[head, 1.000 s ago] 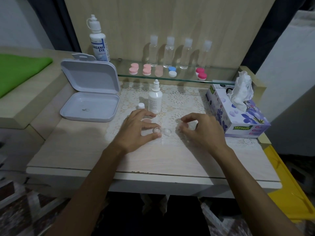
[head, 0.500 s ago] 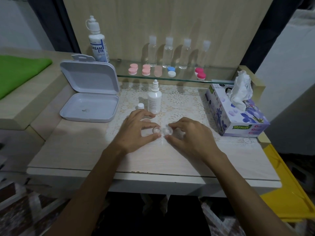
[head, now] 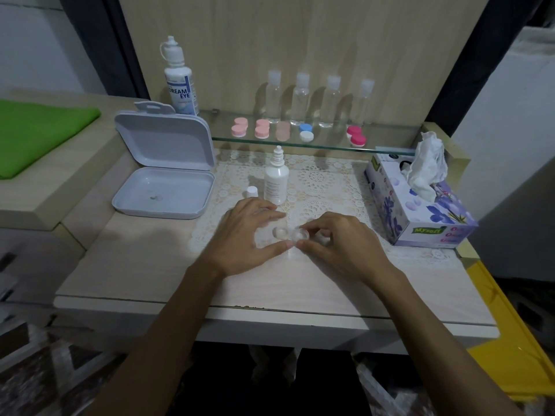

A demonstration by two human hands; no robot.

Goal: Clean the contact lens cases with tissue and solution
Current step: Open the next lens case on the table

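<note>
A clear contact lens case [head: 289, 234] with two round cups lies on the lace mat [head: 324, 181] in the middle of the table. My left hand [head: 246, 235] pinches its left cup between thumb and fingers. My right hand [head: 339, 241] pinches the right cup between thumb and forefinger. Just behind my left hand stands a small white solution bottle [head: 276, 180] without its cap, and the white cap [head: 251, 192] sits beside it. A tissue box [head: 420, 205] with a tissue sticking out stands to the right.
An open white hinged box [head: 163, 175] lies at the left. A glass shelf [head: 390, 145] behind carries several coloured lens cases [head: 261, 129], several clear bottles [head: 300, 100] and a large solution bottle [head: 178, 79]. A green cloth [head: 39, 133] lies far left; something yellow [head: 516, 340] sits low right.
My right hand has moved left from beside the case and now pinches its right cup. My left hand stays on the left cup.
</note>
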